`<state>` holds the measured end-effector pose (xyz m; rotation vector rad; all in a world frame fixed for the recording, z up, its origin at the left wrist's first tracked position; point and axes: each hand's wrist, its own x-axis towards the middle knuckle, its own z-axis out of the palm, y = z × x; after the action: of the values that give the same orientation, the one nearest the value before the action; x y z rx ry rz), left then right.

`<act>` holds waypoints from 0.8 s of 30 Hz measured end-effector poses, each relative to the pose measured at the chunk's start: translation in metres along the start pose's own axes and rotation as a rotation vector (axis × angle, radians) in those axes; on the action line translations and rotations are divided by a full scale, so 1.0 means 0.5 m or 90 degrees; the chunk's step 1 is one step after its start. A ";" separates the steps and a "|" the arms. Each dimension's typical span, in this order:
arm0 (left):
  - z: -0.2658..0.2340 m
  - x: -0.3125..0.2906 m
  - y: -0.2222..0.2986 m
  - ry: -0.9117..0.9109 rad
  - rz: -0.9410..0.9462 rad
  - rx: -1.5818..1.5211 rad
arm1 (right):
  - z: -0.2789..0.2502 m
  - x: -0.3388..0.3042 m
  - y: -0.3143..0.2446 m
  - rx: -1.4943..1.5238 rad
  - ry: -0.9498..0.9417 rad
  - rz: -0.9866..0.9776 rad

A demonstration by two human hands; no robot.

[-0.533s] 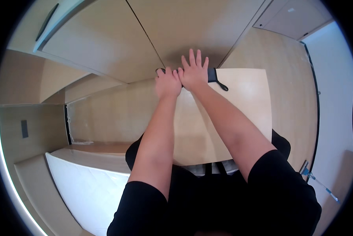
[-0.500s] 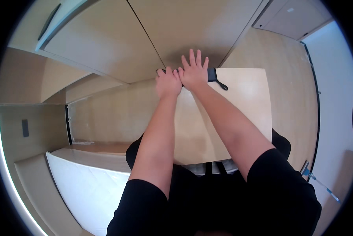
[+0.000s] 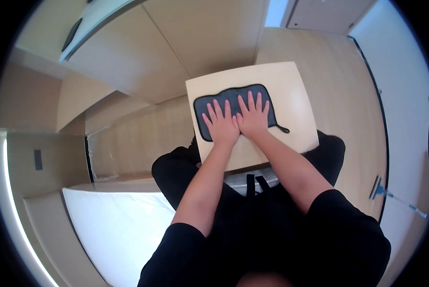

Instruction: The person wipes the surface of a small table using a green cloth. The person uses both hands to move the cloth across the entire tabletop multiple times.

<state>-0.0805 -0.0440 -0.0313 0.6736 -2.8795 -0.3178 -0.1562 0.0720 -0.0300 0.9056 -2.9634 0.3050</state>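
A flat dark-grey pouch [image 3: 233, 94] with black edging and a wrist loop at its right lies on a small pale wooden tabletop [image 3: 293, 98]. My left hand [image 3: 223, 126] rests palm down on the left part of the pouch, fingers spread. Beside it, my right hand [image 3: 253, 118] lies just as flat on the right part. The two thumbs meet near the middle of the pouch. Neither hand grips anything, and the palms cover part of the pouch's surface.
Beyond the tabletop stand pale wood cabinet doors [image 3: 162, 43]. At lower left is a white mattress [image 3: 119, 220]. My black-clad legs flank the tabletop. A squeegee-like tool with a long handle [image 3: 378, 188] leans by the white wall at right.
My hands have come back toward me from the tabletop's far edge and now lie flat on the pouch. The whole pouch now shows farther in on the tabletop, and the view has shifted.
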 end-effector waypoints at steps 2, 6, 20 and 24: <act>-0.002 -0.065 0.039 -0.022 0.064 -0.020 | -0.027 -0.085 0.039 0.013 0.019 0.012; 0.000 -0.170 0.141 -0.112 0.156 -0.054 | -0.048 -0.249 0.121 -0.006 0.006 0.088; 0.082 0.075 0.315 -0.056 0.271 -0.060 | -0.046 -0.077 0.298 -0.064 0.106 0.283; 0.108 0.180 0.362 -0.066 0.282 -0.030 | -0.054 0.023 0.358 -0.045 0.066 0.324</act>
<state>-0.2471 0.0830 -0.0292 0.0024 -2.9988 -0.3611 -0.2660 0.2161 -0.0344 0.1088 -3.0340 0.2429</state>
